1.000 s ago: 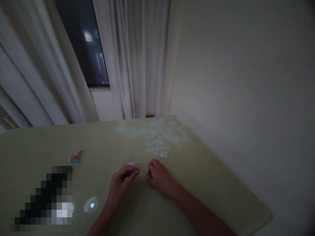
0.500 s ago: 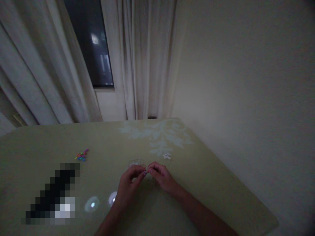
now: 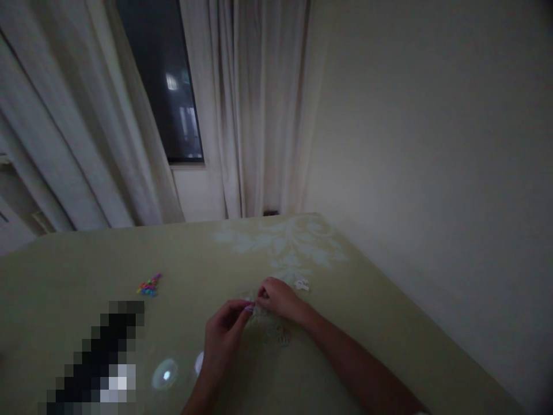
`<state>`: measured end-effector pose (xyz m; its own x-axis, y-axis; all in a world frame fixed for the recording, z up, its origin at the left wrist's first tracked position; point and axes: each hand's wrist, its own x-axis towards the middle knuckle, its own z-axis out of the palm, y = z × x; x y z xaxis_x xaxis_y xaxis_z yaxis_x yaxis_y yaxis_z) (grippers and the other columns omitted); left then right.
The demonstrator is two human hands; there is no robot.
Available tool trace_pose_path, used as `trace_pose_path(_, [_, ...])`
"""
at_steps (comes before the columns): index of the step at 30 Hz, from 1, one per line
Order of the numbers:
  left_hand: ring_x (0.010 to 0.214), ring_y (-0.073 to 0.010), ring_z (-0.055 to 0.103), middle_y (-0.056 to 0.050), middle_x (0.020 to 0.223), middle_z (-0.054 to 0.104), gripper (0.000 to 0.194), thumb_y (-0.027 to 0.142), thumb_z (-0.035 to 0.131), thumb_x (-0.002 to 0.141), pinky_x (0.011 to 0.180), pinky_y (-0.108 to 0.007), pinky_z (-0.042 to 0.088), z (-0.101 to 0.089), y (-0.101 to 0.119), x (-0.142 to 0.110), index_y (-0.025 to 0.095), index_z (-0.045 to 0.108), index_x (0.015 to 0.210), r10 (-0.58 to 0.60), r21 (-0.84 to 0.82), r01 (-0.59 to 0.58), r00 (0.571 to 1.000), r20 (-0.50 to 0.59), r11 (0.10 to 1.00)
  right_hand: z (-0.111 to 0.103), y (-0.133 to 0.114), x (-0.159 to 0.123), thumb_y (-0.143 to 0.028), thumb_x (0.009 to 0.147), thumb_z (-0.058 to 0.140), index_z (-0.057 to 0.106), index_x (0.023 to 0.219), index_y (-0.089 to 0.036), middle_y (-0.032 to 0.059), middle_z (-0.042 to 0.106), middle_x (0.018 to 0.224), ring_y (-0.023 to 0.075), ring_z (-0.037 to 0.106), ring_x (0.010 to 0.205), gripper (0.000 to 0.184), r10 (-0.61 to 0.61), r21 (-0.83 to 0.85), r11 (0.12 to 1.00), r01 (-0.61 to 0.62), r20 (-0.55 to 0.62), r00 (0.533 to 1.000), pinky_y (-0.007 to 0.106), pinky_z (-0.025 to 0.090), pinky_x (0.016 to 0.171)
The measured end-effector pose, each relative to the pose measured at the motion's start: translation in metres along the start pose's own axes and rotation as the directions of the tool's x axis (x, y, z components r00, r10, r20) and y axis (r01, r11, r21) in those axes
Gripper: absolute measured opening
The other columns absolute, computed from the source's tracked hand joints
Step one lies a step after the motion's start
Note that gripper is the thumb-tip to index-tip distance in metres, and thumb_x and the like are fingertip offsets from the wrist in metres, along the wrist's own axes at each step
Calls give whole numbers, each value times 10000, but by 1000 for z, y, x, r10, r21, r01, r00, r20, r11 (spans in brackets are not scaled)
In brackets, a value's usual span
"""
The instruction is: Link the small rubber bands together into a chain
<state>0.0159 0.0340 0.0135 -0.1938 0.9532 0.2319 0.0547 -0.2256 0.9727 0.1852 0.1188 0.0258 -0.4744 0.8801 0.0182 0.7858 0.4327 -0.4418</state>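
Observation:
My left hand (image 3: 224, 337) and my right hand (image 3: 279, 300) meet over a dim yellow-green table (image 3: 367, 323). The left fingers pinch a tiny pale item that I cannot name. The right fingers are curled and closed beside it, near a small clear container (image 3: 248, 300). A few pale ring-like pieces (image 3: 276, 333) lie on the table just below the right hand. A small white piece (image 3: 301, 285) rests a little beyond the right hand.
A heap of colourful small beads (image 3: 149, 285) lies to the left. A pixelated dark patch (image 3: 99, 357) covers the near left of the table. White curtains (image 3: 254, 104) and a dark window (image 3: 162, 80) stand behind; a wall is on the right.
Both hands have come together from slightly apart. The right hand has shifted a little forward, and pale ring-like pieces now show on the table beneath it.

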Motion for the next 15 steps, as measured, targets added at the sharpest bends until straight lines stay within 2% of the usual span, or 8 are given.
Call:
trace_pose_path(3, [821,-274,803,-92,912,848,317,513,798,800,768,-355,662,-3,-5,-1,214,842,899,-15,39,15,1000,-10,999,3,-1,1,-226,887,694,717,848,-164,57,688,881,187,602,797,76,-26,-33,999,27,43,999,272,391,682])
trace_pose_path(6, [842,-277,804,-89,940,849,298,491,804,801,788,-362,665,-5,-7,-1,223,853,923,-14,61,15,1000,-12,998,-9,-2,-2,-211,887,679,696,854,-155,70,678,899,188,584,816,67,-40,-15,999,40,21,999,276,389,699])
trace_pose_path(9, [872,-274,798,-84,928,844,271,476,825,780,796,-344,663,-5,-3,-1,229,860,886,20,70,-20,1000,-2,997,-34,-6,-5,-207,895,666,677,904,-155,34,654,877,153,559,786,54,-57,181,981,65,-49,997,247,385,687])
trace_pose_path(12, [833,-258,790,-81,903,831,294,487,842,760,734,-316,664,-5,2,-2,221,859,882,40,47,-40,999,2,998,-54,-12,-12,-233,909,652,672,904,-157,-20,602,777,113,513,694,79,-157,427,893,140,6,988,214,370,626])
trace_pose_path(15, [753,-237,777,-83,905,830,389,520,845,753,674,-310,663,-4,6,-4,211,849,990,11,45,-11,1000,-12,999,-59,-19,-21,-262,897,674,692,912,-156,-28,602,766,103,508,678,108,-207,497,855,149,64,976,204,353,597])
